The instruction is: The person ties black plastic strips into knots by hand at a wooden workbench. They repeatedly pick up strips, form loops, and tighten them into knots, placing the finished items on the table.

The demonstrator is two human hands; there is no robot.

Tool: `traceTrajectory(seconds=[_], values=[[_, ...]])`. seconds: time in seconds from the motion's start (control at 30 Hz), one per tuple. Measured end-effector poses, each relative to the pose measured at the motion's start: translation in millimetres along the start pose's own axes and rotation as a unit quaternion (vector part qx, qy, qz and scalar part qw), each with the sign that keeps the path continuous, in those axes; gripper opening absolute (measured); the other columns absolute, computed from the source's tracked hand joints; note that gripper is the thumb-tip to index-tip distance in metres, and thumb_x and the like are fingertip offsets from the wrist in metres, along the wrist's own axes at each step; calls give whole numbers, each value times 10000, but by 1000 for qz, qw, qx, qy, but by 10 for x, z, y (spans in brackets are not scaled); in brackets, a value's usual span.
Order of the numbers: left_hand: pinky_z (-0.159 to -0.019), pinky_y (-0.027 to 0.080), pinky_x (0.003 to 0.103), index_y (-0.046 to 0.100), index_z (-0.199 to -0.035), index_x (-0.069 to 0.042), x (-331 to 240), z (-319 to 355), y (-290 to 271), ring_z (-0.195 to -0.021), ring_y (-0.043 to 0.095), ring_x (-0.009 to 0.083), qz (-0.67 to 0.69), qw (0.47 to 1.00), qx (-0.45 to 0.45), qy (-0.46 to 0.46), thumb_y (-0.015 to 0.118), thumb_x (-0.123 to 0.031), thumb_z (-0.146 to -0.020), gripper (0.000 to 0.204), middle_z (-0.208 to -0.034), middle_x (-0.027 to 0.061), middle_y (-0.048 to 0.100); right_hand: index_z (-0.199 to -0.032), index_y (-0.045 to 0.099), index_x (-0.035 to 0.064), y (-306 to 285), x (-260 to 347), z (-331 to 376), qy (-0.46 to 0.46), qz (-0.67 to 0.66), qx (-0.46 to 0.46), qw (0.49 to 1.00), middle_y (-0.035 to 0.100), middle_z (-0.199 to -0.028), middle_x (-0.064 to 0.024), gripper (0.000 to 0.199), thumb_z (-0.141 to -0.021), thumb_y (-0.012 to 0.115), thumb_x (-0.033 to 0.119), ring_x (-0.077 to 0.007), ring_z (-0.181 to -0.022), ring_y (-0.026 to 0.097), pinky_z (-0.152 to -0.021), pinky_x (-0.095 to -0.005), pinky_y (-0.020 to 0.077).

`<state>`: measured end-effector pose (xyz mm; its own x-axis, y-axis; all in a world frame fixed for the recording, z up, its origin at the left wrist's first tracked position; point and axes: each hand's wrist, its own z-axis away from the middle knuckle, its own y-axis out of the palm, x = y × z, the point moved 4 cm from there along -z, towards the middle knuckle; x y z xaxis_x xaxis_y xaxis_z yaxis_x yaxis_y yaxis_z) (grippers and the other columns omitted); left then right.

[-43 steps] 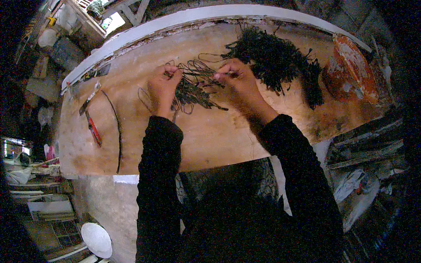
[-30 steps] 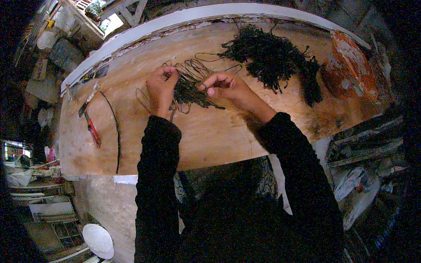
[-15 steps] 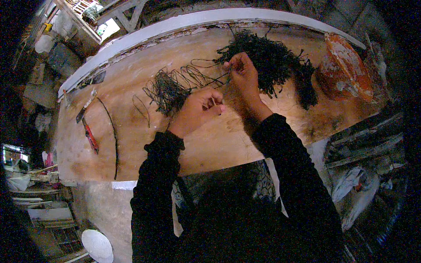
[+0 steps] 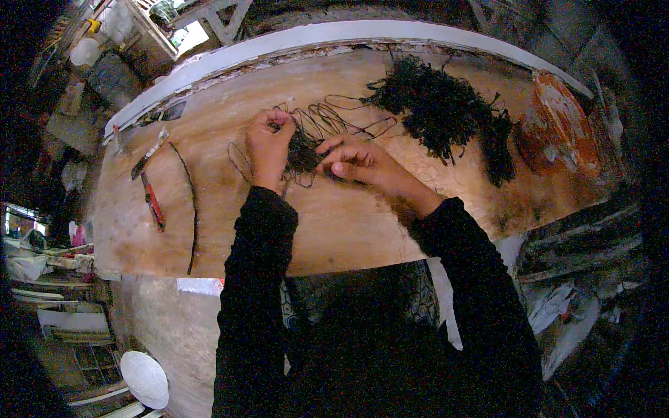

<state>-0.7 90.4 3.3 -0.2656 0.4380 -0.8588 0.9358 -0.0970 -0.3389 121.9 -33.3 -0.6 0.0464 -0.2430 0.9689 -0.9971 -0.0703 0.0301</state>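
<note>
Centrally, both hands' grip closed on a dark wire bundle (image 4: pixel 304 150) (red-handled pliers (image 4: pixel 152 202) well left, black tangled heap (image 4: pixel 439 115) right).

Both hands (image 4: pixel 268 146) (image 4: pixel 355 161) on a dark wire bundle (image 4: pixel 303 150).

A white plastic jug (image 4: pixel 87 50) stands far up in the left corner, past the end of the wooden table (image 4: pixel 348 230). Just below it sits a bigger grey tub (image 4: pixel 111 78). At the left edge there is a small bright box shape (image 4: pixel 15 224) with blue and green light in it. It may be a screen, but it is too small to tell. Low on the right lie crumpled white bags (image 4: pixel 557 310).
</note>
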Motion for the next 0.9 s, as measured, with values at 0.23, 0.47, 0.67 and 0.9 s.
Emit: traceTrajectory(seconds=[0.23, 0.47, 0.67, 0.9], values=[[-577, 415, 246, 573, -743, -10, -106, 71, 69, -631, 529, 128, -32, 997, 45, 49, 597, -40, -671, 82, -690, 57, 577, -793, 594, 44, -45, 116, 24, 29, -30, 10, 999, 553, -816, -17, 132, -745, 597, 167, -140, -800, 519, -682, -251, 419], [-546, 439, 325, 524, -737, -70, -521, 405, 249, -649, 537, 235, -133, 960, 97, 226, 570, -144, -691, 99, -736, 84, 500, -713, 527, 49, -458, -29, -45, -49, 110, -239, 963, 535, -724, -12, 70, -706, 597, 55, -112, -686, 491, -612, -238, 394], [-574, 469, 315, 536, -780, -60, -786, 871, 497, -667, 527, 241, -182, 839, 289, 423, 555, -195, -706, 155, -798, 93, 492, -765, 552, 73, -710, -59, -59, -34, 209, -375, 902, 524, -749, -57, 159, -663, 511, -42, -192, -689, 517, -648, -288, 426], [-559, 472, 288, 515, -806, -76, -809, 798, 432, -725, 519, 218, -202, 854, 294, 379, 572, -247, -688, 215, -804, 85, 467, -943, 565, 104, -851, -404, -116, -97, 313, -343, 880, 461, -923, -81, 334, -634, 563, -22, -199, -877, 456, -804, -289, 377]])
